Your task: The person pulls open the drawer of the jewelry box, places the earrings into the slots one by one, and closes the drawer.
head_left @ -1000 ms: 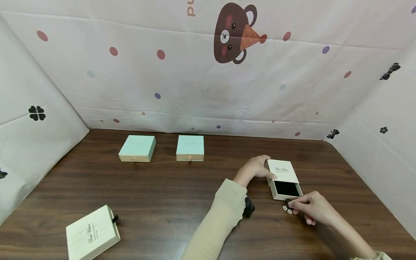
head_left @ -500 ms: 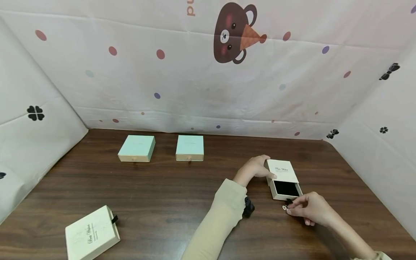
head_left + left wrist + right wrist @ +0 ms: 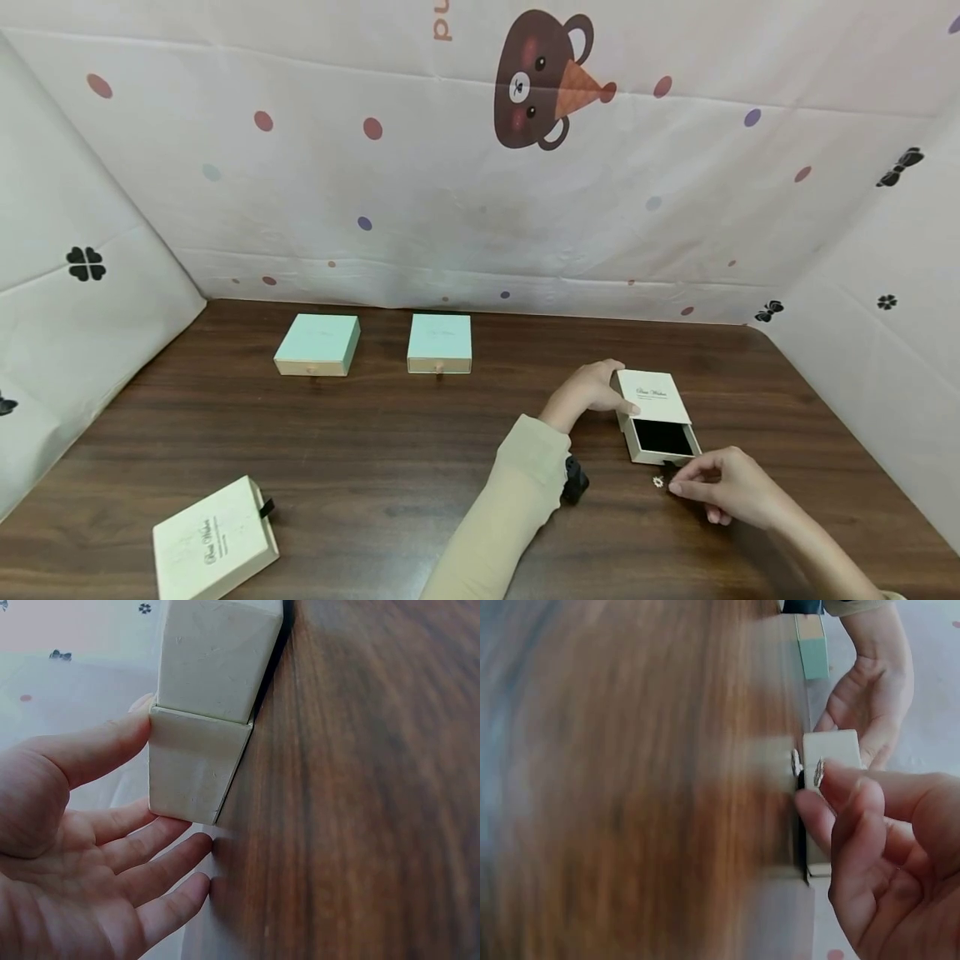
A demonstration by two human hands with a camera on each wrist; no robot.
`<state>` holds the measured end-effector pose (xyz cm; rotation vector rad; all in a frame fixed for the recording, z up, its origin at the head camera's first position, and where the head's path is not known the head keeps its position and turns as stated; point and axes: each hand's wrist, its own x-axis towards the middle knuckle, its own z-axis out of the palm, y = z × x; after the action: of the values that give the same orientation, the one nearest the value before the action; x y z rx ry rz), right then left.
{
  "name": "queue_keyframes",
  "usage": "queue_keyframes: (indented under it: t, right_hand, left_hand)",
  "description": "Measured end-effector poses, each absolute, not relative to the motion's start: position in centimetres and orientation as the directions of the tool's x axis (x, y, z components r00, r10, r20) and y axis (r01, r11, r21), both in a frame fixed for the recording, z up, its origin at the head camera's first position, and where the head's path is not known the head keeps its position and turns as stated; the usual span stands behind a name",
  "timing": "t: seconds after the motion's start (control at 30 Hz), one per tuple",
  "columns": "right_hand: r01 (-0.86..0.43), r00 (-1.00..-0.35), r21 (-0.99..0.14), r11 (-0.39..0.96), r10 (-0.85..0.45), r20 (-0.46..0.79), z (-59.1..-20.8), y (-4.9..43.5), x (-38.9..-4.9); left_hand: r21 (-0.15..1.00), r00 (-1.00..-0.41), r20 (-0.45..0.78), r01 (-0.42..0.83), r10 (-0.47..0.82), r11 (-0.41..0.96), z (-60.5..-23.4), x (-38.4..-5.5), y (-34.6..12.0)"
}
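A cream gift box [image 3: 654, 395] with printed lettering lies at the right of the table, its drawer [image 3: 651, 456] pulled partly out toward me and black inside. My left hand [image 3: 587, 393] grips the box sleeve's left side, thumb on top and fingers around the back. In front of the drawer, my right hand [image 3: 731, 487] has thumb and forefinger together near the black ribbon tab [image 3: 670, 464]. A small silvery flower-shaped earring [image 3: 820, 772] shows at its fingertips in the right wrist view. A second flower earring [image 3: 657, 482] is beside the fingers, close to the tabletop.
Two mint-green drawer boxes stand at the back, a left one [image 3: 317, 337] and a middle one [image 3: 440, 336]. Another cream box [image 3: 213, 537], closed with a black tab, lies at front left. Patterned white cloth [image 3: 420, 183] walls the table's back and sides.
Two flower earrings showed by the right fingertips; now the head view shows only one. The right thumb and forefinger have shifted slightly right over the other. The left hand and box stay put.
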<state>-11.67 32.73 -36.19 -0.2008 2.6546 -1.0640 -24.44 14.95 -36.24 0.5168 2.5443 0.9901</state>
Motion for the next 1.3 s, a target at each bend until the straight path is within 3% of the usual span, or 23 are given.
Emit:
queue_keyframes:
  t: [0.27, 0.83, 1.13, 1.3]
  right_hand:
    - [-0.032, -0.915, -0.795, 0.606, -0.338, -0.22, -35.8, 33.8, -11.5]
    - [-0.047, -0.953, -0.798, 0.601, -0.266, -0.144, -34.7, 34.2, -12.1]
    - [-0.117, -0.965, -0.813, 0.57, -0.259, -0.043, -35.0, 34.0, -12.5]
    - [-0.089, -0.971, -0.814, 0.573, -0.233, -0.058, -34.8, 33.9, -12.8]
  left_hand:
    - [0.701, -0.865, -0.204, 0.198, 0.458, 0.685, -36.2, -24.4, 14.8]
    - [0.692, -0.87, -0.195, 0.206, 0.453, 0.692, -36.2, -24.4, 14.8]
    - [0.692, -0.87, -0.201, 0.2, 0.45, 0.694, -36.4, -24.4, 15.0]
    - [0.693, -0.872, -0.195, 0.202, 0.449, 0.692, -36.4, -24.5, 15.0]
